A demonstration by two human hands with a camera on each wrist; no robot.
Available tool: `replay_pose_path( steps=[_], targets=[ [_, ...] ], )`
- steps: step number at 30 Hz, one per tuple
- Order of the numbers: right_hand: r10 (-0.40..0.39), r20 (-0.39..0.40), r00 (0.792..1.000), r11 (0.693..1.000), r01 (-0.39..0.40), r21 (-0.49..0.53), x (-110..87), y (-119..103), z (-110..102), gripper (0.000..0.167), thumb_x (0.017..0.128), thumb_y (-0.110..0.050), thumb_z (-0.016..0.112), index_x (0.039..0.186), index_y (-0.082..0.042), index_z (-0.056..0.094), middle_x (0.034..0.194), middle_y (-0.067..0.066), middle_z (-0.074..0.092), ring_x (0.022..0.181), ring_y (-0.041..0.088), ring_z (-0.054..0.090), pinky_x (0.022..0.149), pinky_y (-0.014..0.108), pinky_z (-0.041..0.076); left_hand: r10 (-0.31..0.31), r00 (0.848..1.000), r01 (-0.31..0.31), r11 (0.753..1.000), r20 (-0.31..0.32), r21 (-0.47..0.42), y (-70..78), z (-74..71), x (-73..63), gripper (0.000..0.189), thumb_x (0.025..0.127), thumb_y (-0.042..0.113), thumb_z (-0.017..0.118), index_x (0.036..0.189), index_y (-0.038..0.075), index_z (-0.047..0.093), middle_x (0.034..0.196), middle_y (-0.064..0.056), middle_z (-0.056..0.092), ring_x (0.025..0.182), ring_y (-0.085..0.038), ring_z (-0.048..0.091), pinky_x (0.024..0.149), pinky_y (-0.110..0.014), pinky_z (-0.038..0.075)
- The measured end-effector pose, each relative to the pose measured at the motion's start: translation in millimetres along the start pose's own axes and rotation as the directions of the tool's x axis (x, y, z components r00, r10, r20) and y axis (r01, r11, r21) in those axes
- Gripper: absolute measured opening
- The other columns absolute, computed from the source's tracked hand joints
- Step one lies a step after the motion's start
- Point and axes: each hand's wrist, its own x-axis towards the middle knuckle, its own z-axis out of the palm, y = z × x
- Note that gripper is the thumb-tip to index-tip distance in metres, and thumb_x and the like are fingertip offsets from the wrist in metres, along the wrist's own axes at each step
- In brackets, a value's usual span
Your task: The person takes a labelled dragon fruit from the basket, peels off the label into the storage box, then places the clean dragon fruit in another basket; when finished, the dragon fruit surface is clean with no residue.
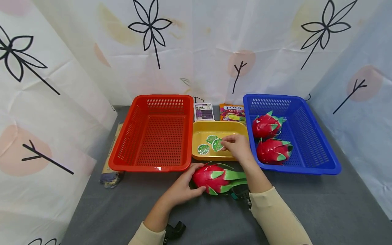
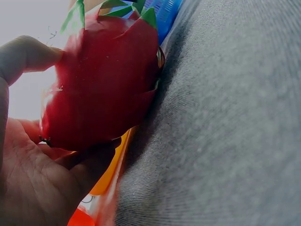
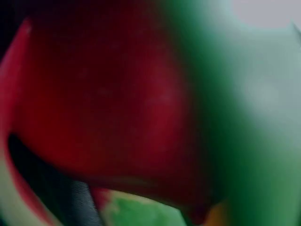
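A red dragon fruit [image 1: 211,178] with green leaf tips lies on the grey table, its long green leaves to the right. My left hand [image 1: 186,187] grips its rounded end; in the left wrist view the thumb presses one side of the dragon fruit [image 2: 103,84] and the fingers pass beneath. Over the yellow tray [image 1: 199,127], my right hand [image 1: 239,146] pinches the edge of a round green-and-white sticker [image 1: 217,145]. Two similar stickers, an upper one [image 1: 211,139] and a lower one [image 1: 203,149], lie beside it. Dragon fruit [image 3: 108,94] fills the right wrist view, hiding the right fingers.
A red basket [image 1: 150,168] stands left of the tray. Two more dragon fruits, one behind [image 1: 265,126] and one nearer [image 1: 273,151], lie in the blue basket [image 1: 318,168] at right. Behind the tray are a candy bag [image 1: 232,113] and a white packet [image 1: 203,111].
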Motion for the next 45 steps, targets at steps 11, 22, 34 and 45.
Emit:
replay_pose_path(
  steps=[11,22,34,45],
  targets=[
    [0.050,0.025,0.998,0.953,-0.040,-0.300,6.8,3.8,5.1,0.015,0.094,-0.013,0.073,0.092,0.001,0.079,0.069,0.006,0.071,0.065,0.018,0.061,0.057,0.026,0.044,0.000,1.000,0.000,1.000,-0.010,-0.007,-0.9,1.4,0.8,0.073,0.086,0.020,0.080,0.150,0.015,0.045,0.144,0.000,0.047,0.130,-0.022,0.047,0.103,-0.040,0.050],
    [0.085,0.015,0.996,0.875,-0.068,-0.479,14.1,11.2,9.4,0.018,0.092,-0.017,0.076,0.093,0.001,0.080,0.083,0.010,0.072,0.077,0.026,0.061,0.068,0.034,0.053,0.008,1.000,-0.007,0.999,-0.014,0.033,-3.8,3.8,2.3,0.077,0.085,0.022,0.082,0.151,0.017,0.043,0.144,0.002,0.047,0.131,-0.020,0.047,0.104,-0.039,0.049],
    [-0.019,0.148,0.989,0.902,0.080,-0.425,-7.7,-7.3,-8.5,0.049,0.098,-0.030,0.069,0.132,0.005,0.064,0.131,0.025,0.064,0.117,0.040,0.061,0.098,0.051,0.052,0.030,0.999,-0.029,0.998,-0.022,0.058,-3.1,6.1,2.7,0.078,0.083,0.020,0.083,0.151,0.017,0.045,0.144,0.005,0.048,0.131,-0.017,0.047,0.104,-0.038,0.049],
    [-0.243,0.184,0.952,0.932,0.282,-0.228,-50.4,-30.4,-56.7,0.050,0.097,-0.030,0.071,0.138,-0.004,0.061,0.136,0.018,0.059,0.129,0.039,0.053,0.110,0.061,0.039,0.098,0.994,-0.094,0.992,-0.053,0.081,-6.7,6.9,1.8,0.077,0.082,0.018,0.083,0.150,0.016,0.047,0.144,0.002,0.051,0.129,-0.020,0.050,0.102,-0.038,0.051]
  ],
)
